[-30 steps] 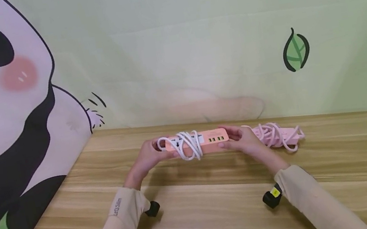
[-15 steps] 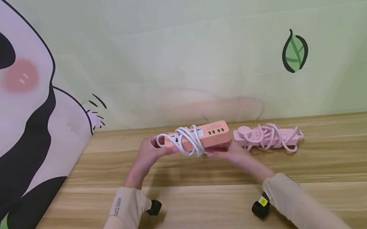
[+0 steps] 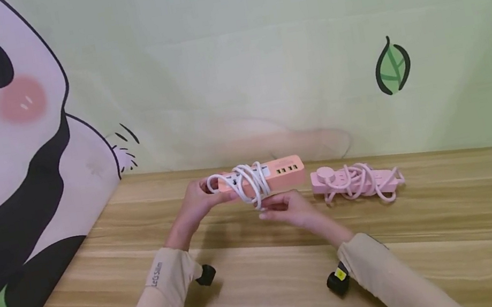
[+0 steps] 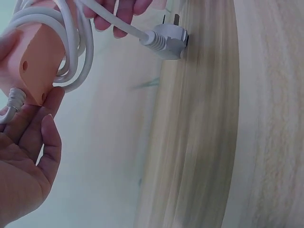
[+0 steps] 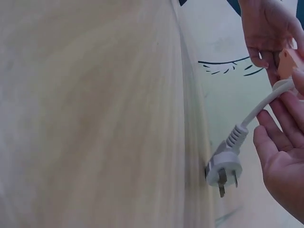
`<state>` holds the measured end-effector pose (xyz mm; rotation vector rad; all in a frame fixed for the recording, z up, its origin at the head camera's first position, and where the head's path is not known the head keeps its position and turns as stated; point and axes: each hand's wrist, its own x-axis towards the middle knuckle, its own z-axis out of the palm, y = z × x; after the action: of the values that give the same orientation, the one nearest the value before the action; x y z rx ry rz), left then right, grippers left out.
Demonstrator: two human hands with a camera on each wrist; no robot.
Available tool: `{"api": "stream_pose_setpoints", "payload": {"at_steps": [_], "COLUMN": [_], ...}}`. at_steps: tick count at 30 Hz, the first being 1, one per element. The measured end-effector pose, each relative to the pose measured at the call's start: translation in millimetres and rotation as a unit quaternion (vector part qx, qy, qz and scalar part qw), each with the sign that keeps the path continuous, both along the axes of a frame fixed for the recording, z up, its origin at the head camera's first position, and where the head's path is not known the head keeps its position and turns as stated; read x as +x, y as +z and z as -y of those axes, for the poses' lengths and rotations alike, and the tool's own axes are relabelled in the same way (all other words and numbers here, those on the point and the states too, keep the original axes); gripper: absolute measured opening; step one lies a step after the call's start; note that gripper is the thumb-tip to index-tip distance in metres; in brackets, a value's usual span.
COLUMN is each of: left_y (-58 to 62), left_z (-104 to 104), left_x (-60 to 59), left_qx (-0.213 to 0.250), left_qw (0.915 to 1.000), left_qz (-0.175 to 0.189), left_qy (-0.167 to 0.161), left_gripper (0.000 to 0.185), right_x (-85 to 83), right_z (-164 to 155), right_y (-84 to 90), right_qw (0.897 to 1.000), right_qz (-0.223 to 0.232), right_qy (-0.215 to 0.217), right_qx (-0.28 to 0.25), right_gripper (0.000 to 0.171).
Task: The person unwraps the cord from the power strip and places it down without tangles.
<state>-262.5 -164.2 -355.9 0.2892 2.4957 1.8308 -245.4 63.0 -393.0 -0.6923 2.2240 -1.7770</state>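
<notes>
An orange power strip [image 3: 281,168] with USB ports is raised above the table, its white power cord [image 3: 247,181] wound around one half. My left hand [image 3: 195,201] grips its left end, thumb at the front and fingers behind. Below the coils, my right hand [image 3: 291,208] holds the cord between its fingers, as the right wrist view shows. The white plug [image 5: 224,167] hangs from a short free length of cord with its prongs exposed. In the head view the plug is hidden.
A pink power strip [image 3: 384,175], wrapped in its own pink cord, lies on the wooden table [image 3: 269,291] to the right of my right hand. Behind the table stands a pale green backdrop [image 3: 305,40] with a panda [image 3: 44,176] printed at left.
My right hand has left the orange power strip's right end and moved left and down to the cord. The strip's right end has risen slightly. The pink strip's plug end is now uncovered.
</notes>
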Motion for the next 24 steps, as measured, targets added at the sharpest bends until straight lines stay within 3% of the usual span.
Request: {"api": "stream_pose_setpoints", "payload": {"at_steps": [4, 24], "left_y": [-1.1, -3.9], "left_z": [-0.9, 0.3], "left_x": [-0.7, -1.6], "left_qx": [-0.004, -0.011], "left_qw": [1.0, 0.9996], "left_qz": [-0.004, -0.007], "left_qy": [0.007, 0.024], "left_gripper": [0.041, 0.044], "right_x": [3.4, 11.7], "right_z": [2.7, 7.0], "right_y": [4.1, 19.9], "right_qw": [0.999, 0.999], "right_qz": [-0.021, -0.03], "right_qy": [0.007, -0.023], "right_qx": [0.027, -0.018], "right_gripper": [0.036, 0.023]}}
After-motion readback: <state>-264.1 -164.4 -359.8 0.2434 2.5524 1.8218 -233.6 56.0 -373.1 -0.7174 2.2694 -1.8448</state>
